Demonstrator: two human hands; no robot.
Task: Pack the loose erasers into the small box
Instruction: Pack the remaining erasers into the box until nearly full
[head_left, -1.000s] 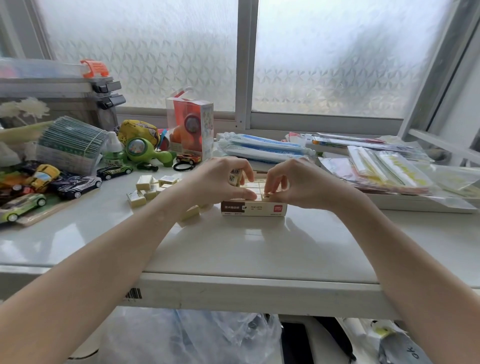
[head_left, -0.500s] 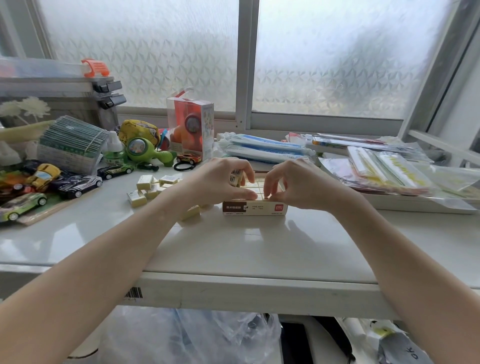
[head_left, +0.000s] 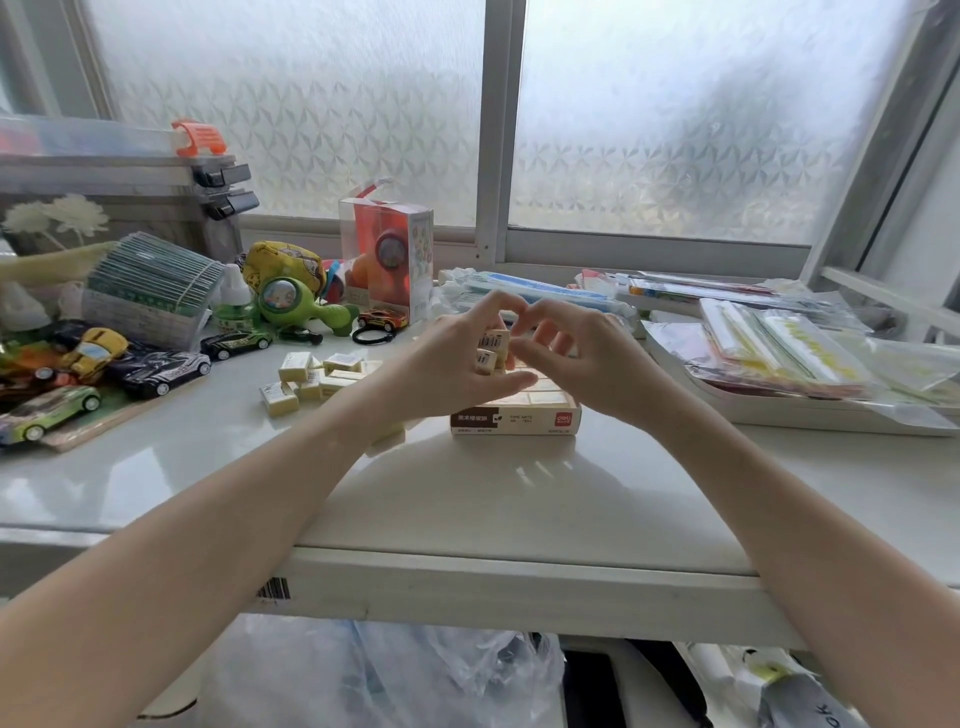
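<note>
Head view, the only one. Left hand (head_left: 447, 358) raised above the small box (head_left: 517, 418), fingers (head_left: 498, 384) curled around a couple of erasers (head_left: 491, 349) stacked in the palm. Right hand (head_left: 587, 358) close against it, fingers (head_left: 535, 317) bent toward those erasers, seemingly picking one off; cannot tell whether anything is actually pinched yet. Box open on the counter (head_left: 493, 499) just below both hands, a layer of erasers already lying flat inside. More loose erasers (head_left: 306, 376) heaped on the counter to the left, near the toy cars (head_left: 156, 369).

Risk, as a judgement: an eraser slipping during the hand-to-hand pass and bouncing off the counter edge, or landing crooked and jamming the neat rows.

Far half of the box hidden behind the hands; remaining space unknowable. A few erasers tucked under the left wrist, count unclear.
</note>
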